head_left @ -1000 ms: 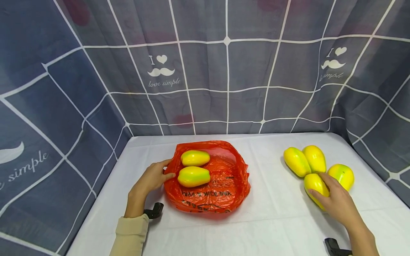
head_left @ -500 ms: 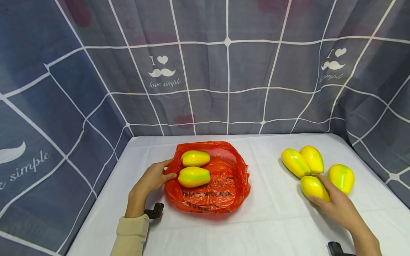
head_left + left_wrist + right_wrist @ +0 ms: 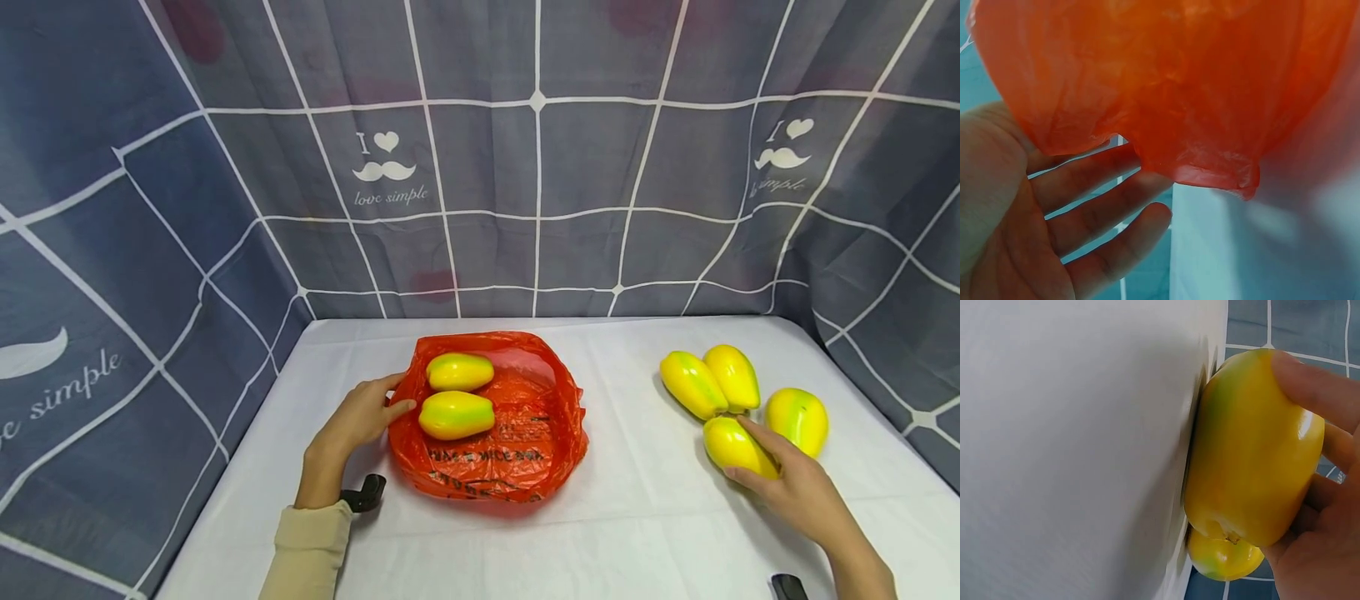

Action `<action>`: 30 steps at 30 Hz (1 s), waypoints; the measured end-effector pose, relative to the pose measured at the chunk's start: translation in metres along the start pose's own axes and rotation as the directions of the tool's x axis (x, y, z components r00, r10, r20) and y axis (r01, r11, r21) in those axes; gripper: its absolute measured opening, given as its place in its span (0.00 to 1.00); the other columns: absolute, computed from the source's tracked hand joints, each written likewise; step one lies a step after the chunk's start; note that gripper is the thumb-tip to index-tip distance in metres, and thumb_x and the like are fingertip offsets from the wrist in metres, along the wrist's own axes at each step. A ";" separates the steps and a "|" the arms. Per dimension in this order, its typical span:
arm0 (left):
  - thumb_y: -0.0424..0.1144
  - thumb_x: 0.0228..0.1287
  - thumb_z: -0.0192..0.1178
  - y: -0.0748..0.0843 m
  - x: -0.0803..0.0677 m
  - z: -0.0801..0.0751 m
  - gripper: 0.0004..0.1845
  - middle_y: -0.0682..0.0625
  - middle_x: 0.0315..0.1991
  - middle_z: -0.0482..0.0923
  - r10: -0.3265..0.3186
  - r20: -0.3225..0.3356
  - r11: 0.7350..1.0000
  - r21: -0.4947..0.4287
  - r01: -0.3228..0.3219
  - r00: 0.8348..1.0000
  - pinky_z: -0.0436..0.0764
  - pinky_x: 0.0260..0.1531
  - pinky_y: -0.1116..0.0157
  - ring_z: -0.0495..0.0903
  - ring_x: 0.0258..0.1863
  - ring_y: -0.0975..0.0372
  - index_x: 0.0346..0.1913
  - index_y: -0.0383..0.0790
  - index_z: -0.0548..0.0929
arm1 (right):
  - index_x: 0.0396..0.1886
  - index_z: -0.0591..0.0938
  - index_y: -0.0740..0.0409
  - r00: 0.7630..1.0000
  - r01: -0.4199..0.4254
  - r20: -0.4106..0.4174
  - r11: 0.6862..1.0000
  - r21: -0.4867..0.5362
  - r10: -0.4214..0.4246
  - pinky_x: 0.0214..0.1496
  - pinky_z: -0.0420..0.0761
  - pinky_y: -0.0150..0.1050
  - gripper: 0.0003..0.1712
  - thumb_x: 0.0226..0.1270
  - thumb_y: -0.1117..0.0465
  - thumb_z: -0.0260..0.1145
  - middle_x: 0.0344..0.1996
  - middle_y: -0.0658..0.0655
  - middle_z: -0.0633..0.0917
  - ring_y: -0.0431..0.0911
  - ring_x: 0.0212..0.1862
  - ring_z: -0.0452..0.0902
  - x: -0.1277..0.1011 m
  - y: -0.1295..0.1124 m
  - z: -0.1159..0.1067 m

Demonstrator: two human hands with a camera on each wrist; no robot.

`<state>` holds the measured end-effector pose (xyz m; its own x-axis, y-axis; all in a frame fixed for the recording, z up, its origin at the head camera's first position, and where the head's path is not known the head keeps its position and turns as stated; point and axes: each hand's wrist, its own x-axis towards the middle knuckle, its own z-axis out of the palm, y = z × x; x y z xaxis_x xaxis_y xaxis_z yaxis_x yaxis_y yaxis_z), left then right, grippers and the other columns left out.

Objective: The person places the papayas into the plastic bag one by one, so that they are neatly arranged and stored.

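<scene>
A red plastic bag (image 3: 510, 433) lies open-mouthed on the table, with two yellow-green papayas inside, a rear one (image 3: 460, 372) and a front one (image 3: 457, 415). My left hand (image 3: 362, 413) touches the bag's left rim, thumb on the rim and fingers outside. In the left wrist view, those fingers (image 3: 1097, 212) look straight and spread below the red film. At the right, my right hand (image 3: 798, 487) grips another papaya (image 3: 735, 446) between thumb and fingers. Its blunt stem end faces the right wrist camera, and the fruit (image 3: 1254, 450) seems to be on or just above the cloth.
Two papayas (image 3: 693, 383) (image 3: 732, 377) lie side by side behind the gripped one. One more papaya (image 3: 797, 422) sits to its right. White cloth (image 3: 600, 542) covers the table, and a grey checked curtain (image 3: 480, 250) stands around the back and sides.
The right hand has shifted the gripped papaya slightly left, turning it a little. Both papayas behind it moved slightly left at first. The left hand stays at the bag's rim.
</scene>
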<state>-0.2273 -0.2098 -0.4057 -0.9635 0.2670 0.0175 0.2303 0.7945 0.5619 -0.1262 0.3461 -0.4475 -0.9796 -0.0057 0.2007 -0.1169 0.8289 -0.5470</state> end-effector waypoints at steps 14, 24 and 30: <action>0.41 0.70 0.61 0.001 0.002 -0.002 0.29 0.38 0.58 0.78 -0.002 0.007 1.000 -0.001 0.002 1.000 0.80 0.52 0.49 0.82 0.47 0.49 0.69 0.32 0.71 | 0.73 0.64 0.65 0.997 -0.061 0.035 0.996 -0.069 0.064 0.50 0.64 0.73 0.48 0.60 0.48 0.74 0.62 0.79 0.69 0.78 0.57 0.64 0.003 -0.003 -0.004; 0.36 0.72 0.58 0.001 0.001 0.000 0.24 0.37 0.57 0.79 0.014 -0.011 1.000 0.025 -0.014 1.000 0.73 0.59 0.46 0.79 0.52 0.47 0.67 0.31 0.72 | 0.66 0.65 0.68 0.997 -0.059 0.038 0.993 -0.099 0.063 0.46 0.68 0.70 0.48 0.57 0.44 0.75 0.56 0.80 0.72 0.75 0.52 0.69 0.007 -0.015 -0.003; 0.37 0.71 0.59 0.000 0.001 0.000 0.25 0.39 0.54 0.81 -0.002 -0.001 1.000 0.012 0.002 1.000 0.82 0.48 0.52 0.81 0.41 0.54 0.67 0.31 0.73 | 0.64 0.70 0.71 0.990 0.095 -0.103 0.994 -0.061 -0.101 0.44 0.70 0.66 0.42 0.54 0.55 0.78 0.51 0.78 0.77 0.72 0.47 0.73 0.016 -0.033 -0.004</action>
<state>-0.2281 -0.2094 -0.4058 -0.9641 0.2652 0.0169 0.2301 0.8015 0.5520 -0.1374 0.3212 -0.4232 -0.9408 -0.0320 0.3373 -0.1995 0.8571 -0.4751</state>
